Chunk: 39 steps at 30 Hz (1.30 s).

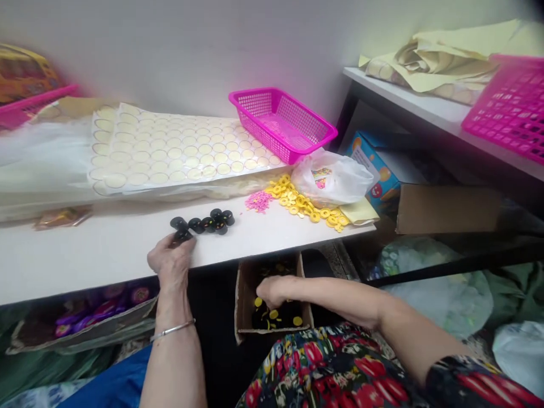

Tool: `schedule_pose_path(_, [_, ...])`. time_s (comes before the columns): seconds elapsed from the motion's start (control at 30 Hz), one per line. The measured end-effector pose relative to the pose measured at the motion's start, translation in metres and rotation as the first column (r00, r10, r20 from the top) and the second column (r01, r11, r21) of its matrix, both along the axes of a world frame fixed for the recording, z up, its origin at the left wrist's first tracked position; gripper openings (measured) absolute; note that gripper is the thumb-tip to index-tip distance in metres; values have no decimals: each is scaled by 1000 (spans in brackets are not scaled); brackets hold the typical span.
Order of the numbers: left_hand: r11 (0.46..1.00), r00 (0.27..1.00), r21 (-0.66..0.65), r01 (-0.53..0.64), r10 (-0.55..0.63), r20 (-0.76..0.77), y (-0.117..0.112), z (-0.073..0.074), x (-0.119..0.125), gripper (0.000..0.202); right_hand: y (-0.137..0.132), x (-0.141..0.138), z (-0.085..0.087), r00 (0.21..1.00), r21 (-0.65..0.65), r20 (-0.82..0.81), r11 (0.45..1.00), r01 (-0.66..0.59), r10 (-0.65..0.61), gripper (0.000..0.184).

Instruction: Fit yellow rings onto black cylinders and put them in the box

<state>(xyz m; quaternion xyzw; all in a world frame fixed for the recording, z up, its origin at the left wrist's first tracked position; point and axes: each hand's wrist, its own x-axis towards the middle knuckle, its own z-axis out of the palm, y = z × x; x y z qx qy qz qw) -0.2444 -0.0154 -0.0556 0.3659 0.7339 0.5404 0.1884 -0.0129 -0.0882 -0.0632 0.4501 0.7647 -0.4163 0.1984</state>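
Head: black cylinders (207, 224) strung left-to-right.

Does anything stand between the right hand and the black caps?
Yes: the edge of the table. The right hand is down in the box, below that edge; the black caps sit on top.

I watched through one head camera, looking forward and down. The table (97, 249) lay close below.

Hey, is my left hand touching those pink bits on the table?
Apart: the head view shows black pieces and white tabletop between the left hand and the pink bits.
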Motion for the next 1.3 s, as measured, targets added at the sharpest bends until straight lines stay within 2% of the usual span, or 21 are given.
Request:
schedule_pose_path(0.07, [998,997,50,-47,44,57,-8,6,6,50,12,26,26,995,158,-95,987,36,-21,9])
schedule_pose_path(0.1, [995,996,70,-71,67,57,-14,8,11,49,20,41,37,985,267,-146,955,127,-90,11])
schedule_pose_path(0.17, [994,997,79,-70,68,27,-25,13,26,48,36,69,54,948,478,-184,819,317,-260,18])
schedule_pose_path(0.23, [998,1000,54,24,-25,15,-34,14,50,49,54,90,61,909,621,-158,677,396,-386,26])
schedule_pose_path(0.27, [994,994,36,105,-106,34,-37,13,64,50,63,96,60,899,682,-125,622,385,-420,28])
schedule_pose_path(0.33, [965,965,36,258,-259,40,-38,9,93,44,79,101,54,893,774,-45,550,314,-447,30])
schedule_pose_path(0.37, [948,948,48,315,-317,36,-37,6,107,41,86,101,51,901,797,1,545,262,-435,32])
schedule_pose_path(0.47, [897,899,64,438,-437,-28,-31,-2,138,34,100,98,45,941,806,102,581,112,-322,36])
schedule_pose_path(0.6, [861,861,49,506,-501,-90,-24,-7,154,30,102,99,44,978,825,107,566,14,-180,33])
schedule_pose_path(0.7, [850,847,33,525,-519,-115,-21,-10,157,28,99,101,42,974,838,63,541,66,-216,30])
schedule_pose_path(0.83, [859,844,-38,511,-510,-167,-16,-15,157,30,106,94,40,961,831,-93,511,218,-259,27])
schedule_pose_path(1.0, [868,842,-76,491,-495,-214,-15,-14,159,38,130,70,41,945,755,-180,578,311,-273,25])
schedule_pose_path(1.13, [865,836,-63,498,-499,-230,-17,-10,161,38,138,54,37,946,700,-242,636,324,-216,24])
schedule_pose_path(1.3, [864,832,-59,500,-498,-242,-17,-12,162,33,138,50,31,956,716,-243,635,290,-162,24])
